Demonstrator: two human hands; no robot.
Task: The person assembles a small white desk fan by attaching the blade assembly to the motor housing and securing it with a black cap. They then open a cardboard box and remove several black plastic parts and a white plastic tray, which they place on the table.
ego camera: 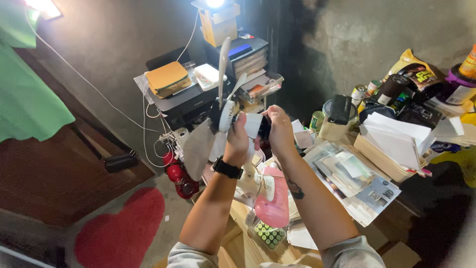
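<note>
1. Pink bottle (273,197) on the cluttered desk (382,211), just below the forearms.
2. Left hand (237,140) – black wristwatch (227,168) – wrapped around the small white fan (233,115), held up mid-air.
3. Right hand (280,130) clamped on the fan's rear housing.
4. Behind: dark printer (181,101), orange pouch (166,77) on top.

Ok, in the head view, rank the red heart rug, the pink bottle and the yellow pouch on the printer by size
1. Red heart rug
2. Pink bottle
3. Yellow pouch

Bottle and pouch look close; the bottle sits nearer the camera, so their order is unsure.
</note>
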